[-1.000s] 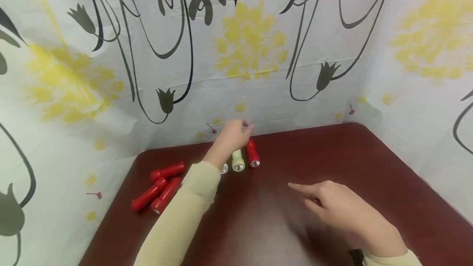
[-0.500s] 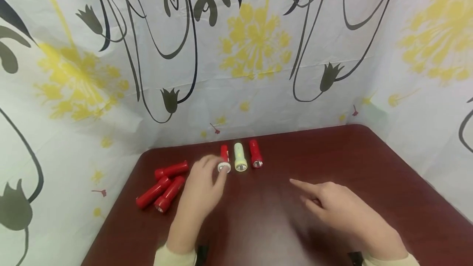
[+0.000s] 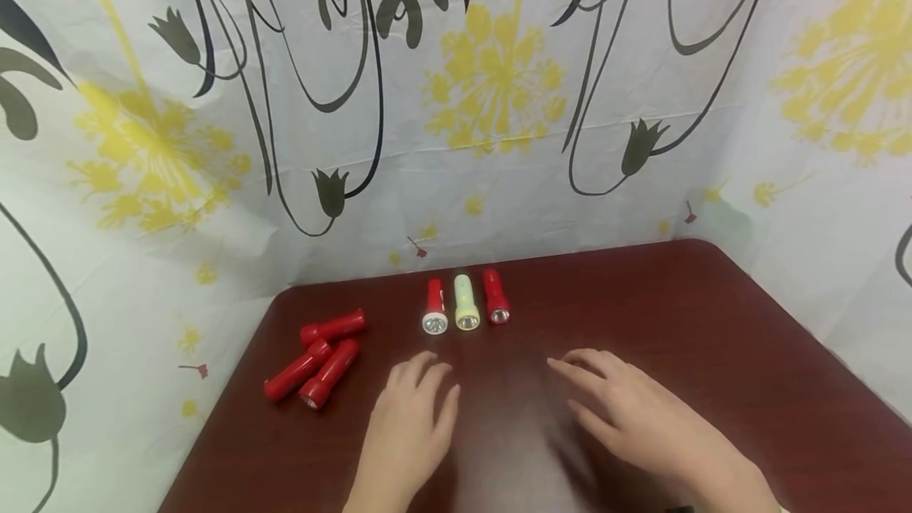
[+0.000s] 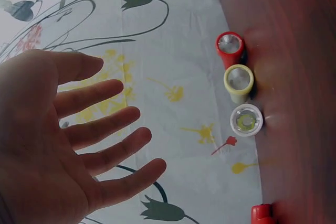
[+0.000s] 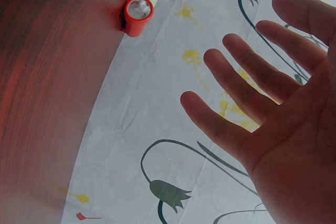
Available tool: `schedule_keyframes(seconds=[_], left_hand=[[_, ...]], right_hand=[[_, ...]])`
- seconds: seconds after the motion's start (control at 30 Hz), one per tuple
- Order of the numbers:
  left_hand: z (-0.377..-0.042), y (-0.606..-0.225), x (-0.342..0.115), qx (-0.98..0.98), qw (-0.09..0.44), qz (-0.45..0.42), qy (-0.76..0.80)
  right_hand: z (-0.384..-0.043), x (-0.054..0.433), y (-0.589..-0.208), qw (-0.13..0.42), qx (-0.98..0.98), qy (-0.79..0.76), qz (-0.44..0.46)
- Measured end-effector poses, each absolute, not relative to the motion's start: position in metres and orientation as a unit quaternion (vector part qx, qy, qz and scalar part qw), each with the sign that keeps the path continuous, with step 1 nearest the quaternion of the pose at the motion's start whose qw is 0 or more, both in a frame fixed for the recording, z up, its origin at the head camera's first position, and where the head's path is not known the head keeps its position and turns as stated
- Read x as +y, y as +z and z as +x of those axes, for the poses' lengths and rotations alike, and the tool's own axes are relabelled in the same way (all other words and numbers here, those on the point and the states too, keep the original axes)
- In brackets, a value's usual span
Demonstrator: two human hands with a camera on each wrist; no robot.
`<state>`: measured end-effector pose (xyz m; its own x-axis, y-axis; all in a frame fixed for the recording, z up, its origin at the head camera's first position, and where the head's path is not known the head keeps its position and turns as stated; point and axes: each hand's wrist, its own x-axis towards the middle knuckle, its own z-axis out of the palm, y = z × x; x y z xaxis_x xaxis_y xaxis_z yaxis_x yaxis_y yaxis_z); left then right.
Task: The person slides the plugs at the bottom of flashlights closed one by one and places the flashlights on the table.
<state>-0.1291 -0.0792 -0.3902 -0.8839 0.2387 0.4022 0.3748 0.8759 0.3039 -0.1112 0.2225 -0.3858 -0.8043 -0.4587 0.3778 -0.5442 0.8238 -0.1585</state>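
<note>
Three flashlights lie in a row near the table's far edge, lenses toward me: a red one with a white head (image 3: 435, 309), a pale green-yellow one (image 3: 465, 301) and a red one (image 3: 495, 296). My left hand (image 3: 409, 422) is over the near table, fingers spread and relaxed, nearest to the white-headed flashlight and holding nothing. To the right, my right hand (image 3: 637, 414) hovers with its fingers loosely extended and nothing in them. In the left wrist view the spread left palm (image 4: 58, 140) shows bare; the right palm (image 5: 294, 114) is bare too in the right wrist view.
At the left of the dark red-brown table (image 3: 677, 307) lie three more red flashlights, one (image 3: 333, 328) behind two others, (image 3: 298, 370) and the nearest flashlight (image 3: 330, 374). A white sheet (image 3: 399, 125) printed with flowers stands around the table's back and sides.
My left hand has drawn back from the row of flashlights toward me, uncovering the white-headed one. My right hand's fingers have loosened from a pointing pose. The flashlights stay where they lie.
</note>
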Motion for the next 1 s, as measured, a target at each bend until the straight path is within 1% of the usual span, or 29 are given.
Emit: schedule_keyframes(seconds=[0.2,0.3,1.0], left_hand=[[-0.1281,-0.3942,-0.0752,-0.959,0.115,-0.193,-0.173],[-0.1269,-0.3934,-0.0749,-0.96,0.097,-0.191,-0.178],[-0.1275,-0.3884,-0.084,-0.956,0.127,-0.19,-0.183]], right_hand=[[-0.1109,0.2223,-0.3875,0.16,-0.938,0.135,0.275],[-0.1106,0.2212,-0.3879,0.162,-0.936,0.138,0.282],[-0.113,0.2199,-0.3833,0.156,-0.933,0.128,0.297]])
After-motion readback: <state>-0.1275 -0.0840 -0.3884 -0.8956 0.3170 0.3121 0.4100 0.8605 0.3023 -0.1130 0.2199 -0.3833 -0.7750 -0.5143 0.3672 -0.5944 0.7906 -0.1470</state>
